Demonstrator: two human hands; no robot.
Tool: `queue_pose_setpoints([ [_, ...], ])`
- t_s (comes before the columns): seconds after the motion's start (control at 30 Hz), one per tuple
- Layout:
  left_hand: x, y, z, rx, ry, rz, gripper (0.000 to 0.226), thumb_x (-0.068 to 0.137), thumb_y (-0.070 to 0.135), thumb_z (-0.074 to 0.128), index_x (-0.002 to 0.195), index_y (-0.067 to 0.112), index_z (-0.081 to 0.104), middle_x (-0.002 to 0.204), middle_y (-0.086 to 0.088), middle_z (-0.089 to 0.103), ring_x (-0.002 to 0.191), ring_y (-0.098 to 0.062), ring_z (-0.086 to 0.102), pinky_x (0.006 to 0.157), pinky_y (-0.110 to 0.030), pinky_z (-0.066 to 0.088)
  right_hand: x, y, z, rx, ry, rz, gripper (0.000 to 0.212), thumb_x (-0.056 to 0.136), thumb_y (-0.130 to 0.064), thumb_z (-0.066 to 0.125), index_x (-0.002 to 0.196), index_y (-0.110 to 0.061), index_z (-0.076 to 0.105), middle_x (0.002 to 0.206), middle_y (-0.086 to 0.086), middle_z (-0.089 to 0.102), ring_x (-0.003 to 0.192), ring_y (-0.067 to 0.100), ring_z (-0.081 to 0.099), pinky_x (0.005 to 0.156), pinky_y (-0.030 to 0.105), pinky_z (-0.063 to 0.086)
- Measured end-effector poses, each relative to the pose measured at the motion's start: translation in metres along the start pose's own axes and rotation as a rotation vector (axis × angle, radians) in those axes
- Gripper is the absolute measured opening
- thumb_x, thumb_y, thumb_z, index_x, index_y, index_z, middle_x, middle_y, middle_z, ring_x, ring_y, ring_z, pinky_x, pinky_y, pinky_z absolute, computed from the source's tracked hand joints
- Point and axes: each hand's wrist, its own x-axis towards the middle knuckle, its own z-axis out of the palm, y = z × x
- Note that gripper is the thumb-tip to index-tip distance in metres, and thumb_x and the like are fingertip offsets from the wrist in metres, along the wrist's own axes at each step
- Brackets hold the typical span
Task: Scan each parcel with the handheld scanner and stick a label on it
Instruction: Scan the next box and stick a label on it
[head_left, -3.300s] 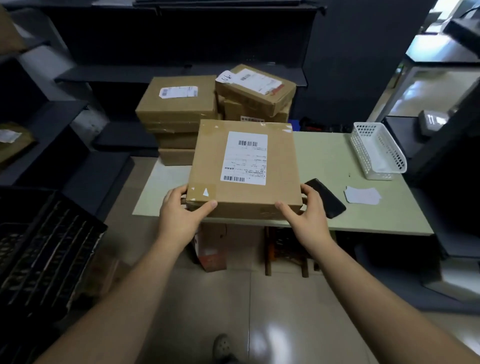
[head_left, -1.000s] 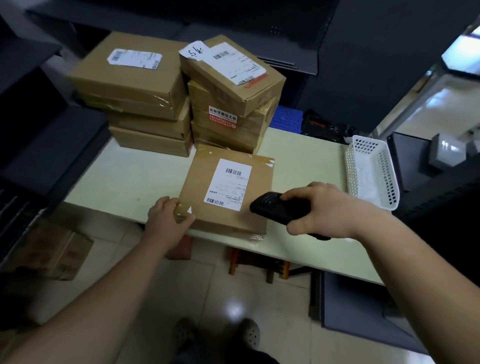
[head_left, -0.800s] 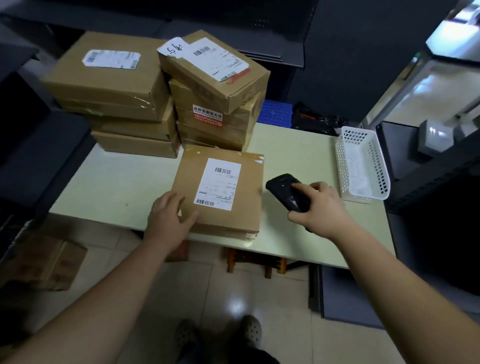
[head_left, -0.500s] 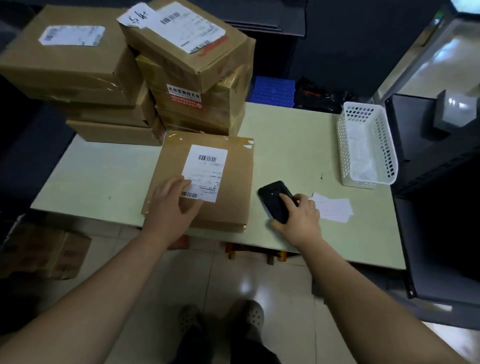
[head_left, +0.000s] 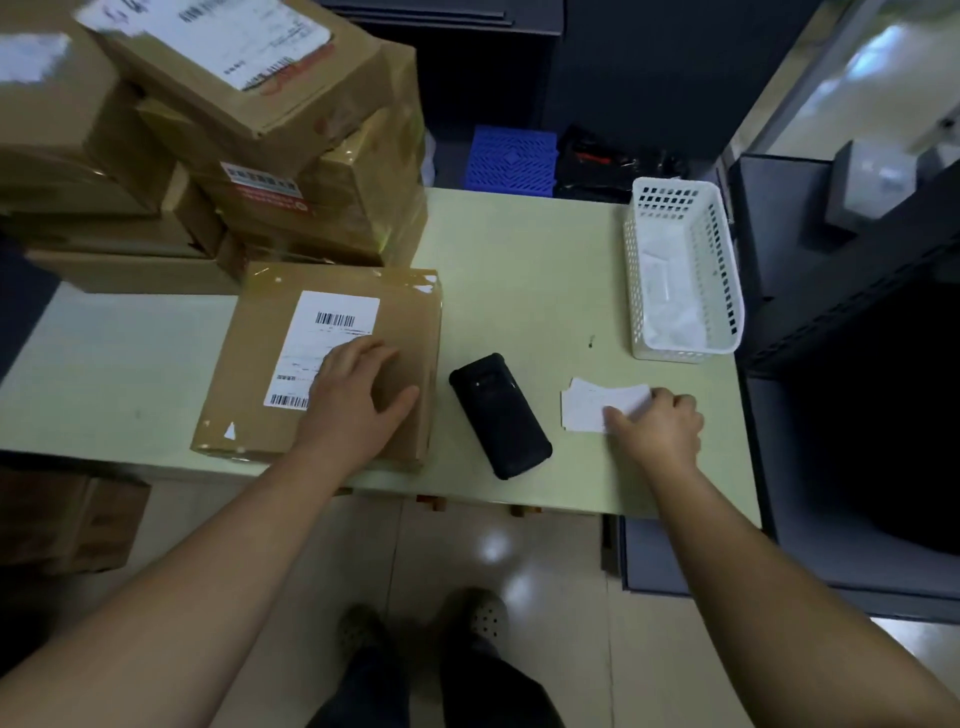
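Cartons stand stacked at the far left of the table; in front of them the parcel lies flat, shipping sheet up, with the left hand spread palm-down on its top, fingers straight, steadying it. Just right of it the handheld scanner lies on the table, in nobody's grip. Further right, the right hand pinches a small pile of label slips, thumb and curled fingers closing on its right edge. Labelling looks to be the step in hand; next, one slip needs separating and pressing onto bare cardboard, clear of the barcode
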Motion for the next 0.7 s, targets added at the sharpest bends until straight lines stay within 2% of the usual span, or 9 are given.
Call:
queue_pose_setpoints([
  [0.1,-0.002,0.009,0.006,0.003,-0.008,0.000,0.055,0.089,0.041,0.067,0.136,0.016,0.055,0.142,-0.001,0.046,0.135,-0.022,0.035,0.114,-0.037,0.027,0.015,0.001,-0.001,0.270,-0.030,0.087,0.042,0.078,-0.016,0.064,0.119,-0.009,0.055,0.126,0.013,0.052,0.116,0.033,0.050,0.086,0.037,0.046],
  [0.2,-0.002,0.016,0.008,-0.008,-0.020,-0.013,0.056,0.089,0.040,0.067,0.138,0.018,0.053,0.144,0.000,0.044,0.135,-0.020,0.033,0.114,-0.034,0.026,0.017,0.006,-0.007,0.425,0.019,0.082,0.016,0.081,-0.004,0.054,0.092,-0.008,0.063,0.108,0.015,0.066,0.096,0.033,0.062,0.075,0.033,0.050],
  [0.27,-0.001,0.020,0.008,-0.004,-0.027,-0.010,0.056,0.090,0.040,0.068,0.139,0.019,0.052,0.145,0.001,0.043,0.136,-0.019,0.032,0.115,-0.037,0.027,0.014,0.012,-0.013,0.457,0.032,0.083,0.015,0.087,-0.003,0.052,0.087,-0.007,0.066,0.099,0.012,0.069,0.095,0.033,0.064,0.079,0.034,0.051],
  [0.4,-0.003,0.022,0.007,-0.014,-0.108,-0.042,0.062,0.089,0.046,0.065,0.143,0.024,0.045,0.149,0.004,0.038,0.138,-0.017,0.028,0.116,-0.039,0.026,0.017,0.024,-0.026,0.476,0.001,0.086,0.021,0.096,-0.011,0.056,0.109,-0.006,0.072,0.101,0.006,0.068,0.088,0.021,0.058,0.078,0.026,0.043],
  [0.47,-0.003,0.021,0.004,-0.019,-0.142,-0.044,0.064,0.089,0.048,0.064,0.144,0.026,0.042,0.151,0.004,0.036,0.139,-0.017,0.027,0.116,-0.038,0.025,0.019,0.027,-0.031,0.466,-0.029,0.062,0.022,0.096,-0.013,0.058,0.112,-0.006,0.071,0.096,0.001,0.064,0.088,0.019,0.056,0.079,0.025,0.040],
  [0.57,-0.004,0.023,-0.003,-0.037,-0.187,-0.051,0.064,0.090,0.049,0.063,0.146,0.028,0.039,0.153,0.007,0.033,0.141,-0.015,0.024,0.115,-0.036,0.023,0.015,0.024,-0.038,0.477,-0.057,0.021,0.017,0.094,-0.015,0.057,0.103,-0.010,0.071,0.093,0.002,0.065,0.089,0.022,0.058,0.076,0.027,0.041],
  [0.7,-0.007,0.027,-0.018,-0.080,-0.165,-0.064,0.061,0.090,0.046,0.064,0.143,0.027,0.042,0.151,0.007,0.034,0.140,-0.014,0.025,0.113,-0.033,0.024,0.007,-0.003,-0.045,0.595,-0.100,-0.011,0.013,0.090,-0.014,0.059,0.078,-0.015,0.064,0.076,0.005,0.064,0.068,0.019,0.055,0.062,0.029,0.041],
])
